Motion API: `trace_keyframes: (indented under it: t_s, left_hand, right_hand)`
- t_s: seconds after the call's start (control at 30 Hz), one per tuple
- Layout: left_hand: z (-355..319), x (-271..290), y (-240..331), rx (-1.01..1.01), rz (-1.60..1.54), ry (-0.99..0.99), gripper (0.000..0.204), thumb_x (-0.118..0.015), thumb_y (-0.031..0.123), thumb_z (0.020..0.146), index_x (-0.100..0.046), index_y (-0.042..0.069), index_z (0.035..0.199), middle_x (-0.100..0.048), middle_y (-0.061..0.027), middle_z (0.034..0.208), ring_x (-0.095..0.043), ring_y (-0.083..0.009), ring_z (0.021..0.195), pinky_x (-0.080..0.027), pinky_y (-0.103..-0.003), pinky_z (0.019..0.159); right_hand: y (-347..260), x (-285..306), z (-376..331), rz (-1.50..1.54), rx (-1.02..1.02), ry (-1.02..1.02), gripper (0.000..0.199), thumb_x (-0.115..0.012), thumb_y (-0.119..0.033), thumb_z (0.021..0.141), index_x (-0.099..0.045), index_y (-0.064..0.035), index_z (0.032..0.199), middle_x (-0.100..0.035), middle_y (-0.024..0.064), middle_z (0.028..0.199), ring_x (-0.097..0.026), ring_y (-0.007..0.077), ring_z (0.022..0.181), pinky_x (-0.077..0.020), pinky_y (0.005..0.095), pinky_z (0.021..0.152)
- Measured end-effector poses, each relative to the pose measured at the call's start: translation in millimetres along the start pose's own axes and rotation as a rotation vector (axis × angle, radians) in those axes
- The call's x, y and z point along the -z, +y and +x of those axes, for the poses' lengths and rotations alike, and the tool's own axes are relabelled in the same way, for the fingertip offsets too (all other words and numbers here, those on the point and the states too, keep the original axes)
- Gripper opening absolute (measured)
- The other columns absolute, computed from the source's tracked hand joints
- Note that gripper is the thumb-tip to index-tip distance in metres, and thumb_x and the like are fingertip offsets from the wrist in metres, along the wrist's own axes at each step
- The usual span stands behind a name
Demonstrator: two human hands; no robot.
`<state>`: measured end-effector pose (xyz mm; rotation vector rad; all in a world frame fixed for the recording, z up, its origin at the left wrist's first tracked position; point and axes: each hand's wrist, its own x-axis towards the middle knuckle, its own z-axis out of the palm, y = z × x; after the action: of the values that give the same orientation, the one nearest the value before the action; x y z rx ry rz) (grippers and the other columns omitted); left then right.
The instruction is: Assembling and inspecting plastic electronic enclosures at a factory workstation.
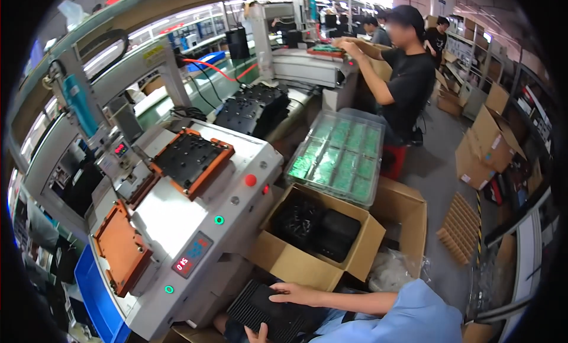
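A black ribbed metal housing [260, 304], which looks like a heat sink, lies over my lap at the bottom of the view. My right hand [293, 294] reaches in from the right, its fingers closed over the upper part of the housing. At the lower edge, my left hand [257, 333] grips the near side of the same piece; only a thumb and fingertips show. Just beyond it stands an open cardboard box [307, 269] holding black parts [331, 230] and a heap of small dark pieces [296, 219].
Left of me is a white machine with a control panel [192, 254], an orange fixture [121, 245] and another fixture bearing a black plate [192, 157]. A clear tray of green circuit boards [337, 157] sits behind the box. A co-worker [405, 77] handles a board farther back.
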<state>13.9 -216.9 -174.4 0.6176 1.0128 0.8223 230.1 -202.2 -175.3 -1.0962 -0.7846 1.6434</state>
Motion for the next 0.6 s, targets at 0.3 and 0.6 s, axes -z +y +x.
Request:
trace_keyframes:
  t_s: [0.3, 0.6]
  left_hand:
    - [4.0, -39.3, 12.9, -0.093, -0.184, 0.06, 0.053, -0.058, 0.01, 0.087, -0.039, 0.005, 0.137, -0.054, -0.0089, 0.124, -0.054, -0.0196, 0.11, -0.044, -0.035, 0.095]
    - [-12.0, -28.3, 8.3, -0.061, -0.132, 0.18, 0.05, -0.059, 0.003, 0.086, -0.041, 0.005, 0.133, -0.058, -0.008, 0.115, -0.058, -0.0196, 0.101, -0.048, -0.032, 0.088]
  right_hand:
    - [-28.6, 23.2, -12.5, -0.284, 0.192, 0.05, 0.043, -0.046, -0.032, 0.099, -0.047, -0.0036, 0.13, -0.059, 0.0077, 0.117, -0.055, 0.0143, 0.108, -0.0446, 0.0283, 0.09]
    - [-49.9, 220.0, -20.1, -1.28, 0.15, 0.891, 0.037, -0.065, -0.023, 0.085, -0.058, -0.0034, 0.115, -0.062, 0.0139, 0.106, -0.058, 0.0286, 0.099, -0.0464, 0.0374, 0.084]
